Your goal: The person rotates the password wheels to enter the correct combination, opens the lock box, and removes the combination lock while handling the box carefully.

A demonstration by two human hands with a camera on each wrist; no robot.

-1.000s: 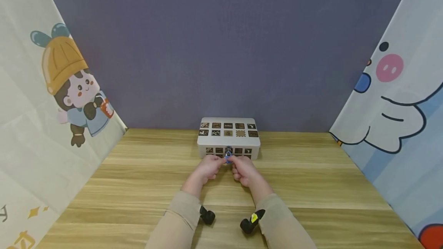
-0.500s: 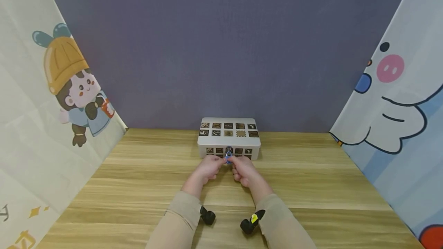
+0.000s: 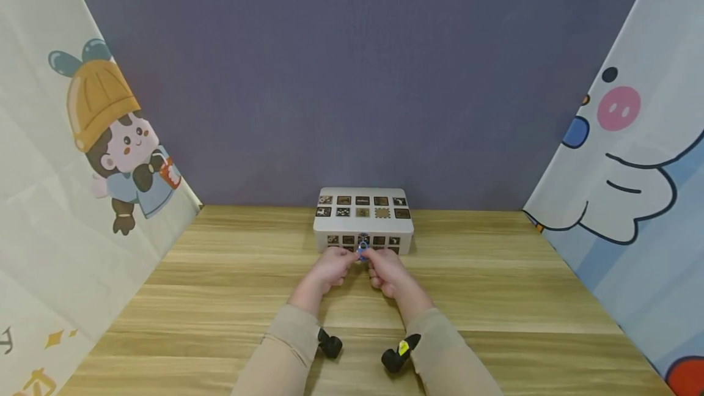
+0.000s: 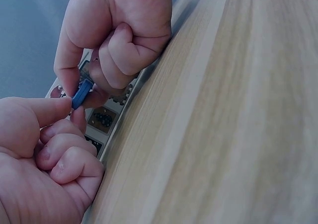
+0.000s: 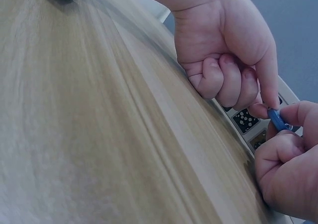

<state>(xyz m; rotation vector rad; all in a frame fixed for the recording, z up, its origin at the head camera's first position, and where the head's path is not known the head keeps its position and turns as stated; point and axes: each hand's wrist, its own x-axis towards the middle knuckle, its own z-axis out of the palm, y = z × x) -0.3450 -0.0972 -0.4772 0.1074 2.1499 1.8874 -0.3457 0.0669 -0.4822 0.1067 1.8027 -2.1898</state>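
A white box with dark and brown square pictures on its lid and front stands toward the back of the table. At the metal latch on the middle of its front is a small blue padlock, its looped shackle showing above the fingers. My left hand pinches one side of the padlock between thumb and forefinger. From the other side my right hand pinches it too, and the two thumbs nearly meet. The other fingers of both hands are curled in. Fingertips cover much of the blue padlock in the wrist views.
The wood-grain table spreads around the box. Behind it rises a dark blue-grey panel. Cartoon-printed sheets stand at the left and right. Black wrist cameras jut from both sleeves.
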